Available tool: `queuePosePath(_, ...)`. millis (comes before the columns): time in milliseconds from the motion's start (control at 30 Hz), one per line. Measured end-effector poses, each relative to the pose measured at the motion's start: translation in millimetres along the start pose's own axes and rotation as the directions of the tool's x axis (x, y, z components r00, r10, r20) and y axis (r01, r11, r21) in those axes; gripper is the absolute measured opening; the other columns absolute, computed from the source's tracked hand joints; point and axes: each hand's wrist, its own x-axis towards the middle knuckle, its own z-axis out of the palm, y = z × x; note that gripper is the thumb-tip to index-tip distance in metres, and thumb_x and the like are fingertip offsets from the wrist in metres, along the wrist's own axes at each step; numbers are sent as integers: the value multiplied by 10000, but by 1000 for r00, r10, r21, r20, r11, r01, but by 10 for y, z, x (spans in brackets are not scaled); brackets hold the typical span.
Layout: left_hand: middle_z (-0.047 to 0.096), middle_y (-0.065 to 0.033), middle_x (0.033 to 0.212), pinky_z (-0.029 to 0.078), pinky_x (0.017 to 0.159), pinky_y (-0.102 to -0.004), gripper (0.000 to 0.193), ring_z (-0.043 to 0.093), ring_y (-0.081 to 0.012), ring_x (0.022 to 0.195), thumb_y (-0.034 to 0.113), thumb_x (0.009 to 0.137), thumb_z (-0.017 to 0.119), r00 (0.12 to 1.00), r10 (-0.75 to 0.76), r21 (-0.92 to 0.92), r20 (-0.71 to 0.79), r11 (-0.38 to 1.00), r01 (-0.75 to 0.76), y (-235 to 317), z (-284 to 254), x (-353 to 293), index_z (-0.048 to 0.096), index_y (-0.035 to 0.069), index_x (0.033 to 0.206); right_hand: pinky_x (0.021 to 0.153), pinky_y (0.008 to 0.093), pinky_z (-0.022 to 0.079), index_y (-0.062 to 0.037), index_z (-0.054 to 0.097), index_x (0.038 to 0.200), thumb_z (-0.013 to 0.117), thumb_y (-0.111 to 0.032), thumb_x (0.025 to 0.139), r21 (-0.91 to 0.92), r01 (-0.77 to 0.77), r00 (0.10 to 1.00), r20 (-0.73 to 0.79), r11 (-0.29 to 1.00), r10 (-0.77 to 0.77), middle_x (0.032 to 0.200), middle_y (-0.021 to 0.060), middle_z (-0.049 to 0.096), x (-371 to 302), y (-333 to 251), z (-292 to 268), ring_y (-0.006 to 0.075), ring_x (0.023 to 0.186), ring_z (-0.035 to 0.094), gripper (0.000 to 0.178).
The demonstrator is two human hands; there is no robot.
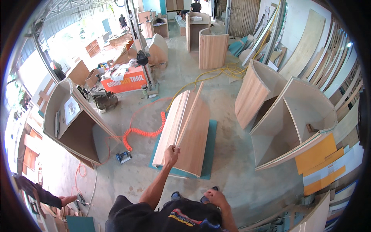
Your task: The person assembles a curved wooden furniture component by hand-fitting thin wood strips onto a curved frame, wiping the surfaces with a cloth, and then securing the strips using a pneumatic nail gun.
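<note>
In front of me a curved wooden cabinet (195, 141) lies on a teal sheet (211, 150). My left hand (171, 154) is closed around the near end of a long, thin wooden strip (191, 110). The strip points away from me above the cabinet's curved top and leans to the right. A pale line or narrow slat (182, 118) runs along the cabinet beside it; I cannot tell whether my fingers touch it. My right hand (216, 196) is held close to my body with the fingers curled. Whether anything is inside it is hidden.
A blue nail gun (123, 157) lies on the floor with a coiled orange hose (145, 133). Open cabinets stand at left (73, 120) and right (295, 123). A yellow hose (220, 71) crosses behind. Another person's arm (67, 200) shows at lower left.
</note>
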Motion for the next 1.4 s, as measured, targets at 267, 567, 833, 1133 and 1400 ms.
queuePosePath(267,684,-184,946,514,819,-469,295,659,-366,905,298,884,669,976,81,416,-200,909,10,-165,352,-96,721,32,1002,732,415,537,-60,695,1009,676,-359,886,7,-235,873,-438,972,215,849,162,726,-225,1522,-1421,333,811,703,324)
queuePosePath(567,642,-188,939,494,831,-484,237,622,-377,938,231,871,655,934,25,371,-356,921,117,-126,582,-140,733,19,942,757,407,539,-43,698,1027,693,-312,878,-108,-267,943,-235,958,236,900,172,728,261,2184,-1966,323,840,702,307)
queuePosePath(833,636,-196,967,478,876,-469,235,591,-394,988,201,857,668,915,-78,269,-395,943,197,-132,1113,268,715,-15,938,846,408,536,-70,697,1090,666,-435,881,-142,-90,994,47,986,98,994,174,727,1746,1552,-2290,338,957,694,422)
queuePosePath(1133,646,-158,934,453,854,-482,133,562,-369,929,107,839,675,881,28,393,-472,902,182,363,1565,1303,708,26,939,813,421,538,-73,708,1041,642,-444,886,-370,106,977,213,923,-27,968,166,728,3572,1426,-3177,343,935,694,408)
queuePosePath(1400,658,-145,940,455,864,-465,138,563,-358,912,94,845,672,851,5,357,-525,909,214,603,1696,1951,712,27,958,814,422,541,-38,708,1059,677,-460,868,-201,171,984,-9,965,-176,957,195,721,5233,177,-4096,343,929,697,465)
